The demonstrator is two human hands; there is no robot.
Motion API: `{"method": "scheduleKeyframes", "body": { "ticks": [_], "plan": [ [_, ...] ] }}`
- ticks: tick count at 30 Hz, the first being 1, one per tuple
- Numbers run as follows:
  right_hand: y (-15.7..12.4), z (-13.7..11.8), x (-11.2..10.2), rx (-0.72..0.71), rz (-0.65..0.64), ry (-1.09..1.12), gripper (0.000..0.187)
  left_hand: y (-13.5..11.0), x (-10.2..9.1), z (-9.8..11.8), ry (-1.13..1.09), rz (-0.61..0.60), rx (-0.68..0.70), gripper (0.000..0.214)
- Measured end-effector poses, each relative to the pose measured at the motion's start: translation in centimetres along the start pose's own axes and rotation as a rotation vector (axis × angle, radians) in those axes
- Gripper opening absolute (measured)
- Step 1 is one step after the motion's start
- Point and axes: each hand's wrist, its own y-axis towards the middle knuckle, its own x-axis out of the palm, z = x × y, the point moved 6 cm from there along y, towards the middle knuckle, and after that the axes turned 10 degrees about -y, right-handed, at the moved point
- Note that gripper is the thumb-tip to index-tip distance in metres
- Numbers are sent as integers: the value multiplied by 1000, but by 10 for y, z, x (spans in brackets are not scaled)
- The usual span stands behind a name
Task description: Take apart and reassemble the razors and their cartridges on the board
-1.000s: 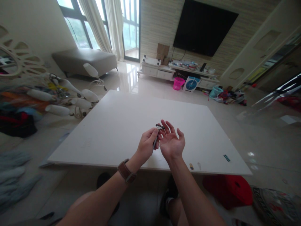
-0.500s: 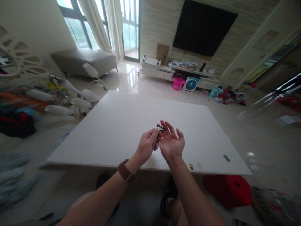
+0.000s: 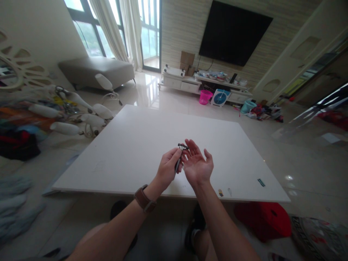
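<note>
My left hand (image 3: pixel 166 169) is closed around the handle of a small razor (image 3: pixel 182 146), whose dark and silver head sticks up above my fingers. My right hand (image 3: pixel 197 165) is held palm up beside it, fingers spread and slightly curled, its fingertips touching or nearly touching the razor head. Both hands hover over the near part of a big white board (image 3: pixel 130 145) lying flat like a table. A brown watch strap (image 3: pixel 145 199) sits on my left wrist.
A small teal item (image 3: pixel 261 182) and two tiny bits (image 3: pixel 224 192) lie near the board's front right edge. White lamp shades and clutter (image 3: pixel 78 116) sit on the floor at left. A red stool (image 3: pixel 265 219) is under the board's right corner. A TV unit stands far back.
Almost nothing differs. My hands stay together on the razor, with only a slight shift of the view and fingers.
</note>
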Motion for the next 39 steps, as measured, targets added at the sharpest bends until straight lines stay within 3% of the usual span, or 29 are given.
{"method": "scheduleKeyframes", "body": {
  "ticks": [16, 28, 39],
  "plan": [
    [-1, 0, 7, -7, -97, 75, 58, 2, -5, 0, -59, 27, 23, 28],
    [-8, -6, 18, -17, -164, 140, 55, 2, -7, 3, -62, 61, 39, 29],
    [-11, -8, 23, -24, -196, 111, 55, 2, -16, 9, 144, 139, 78, 26]
  ]
}}
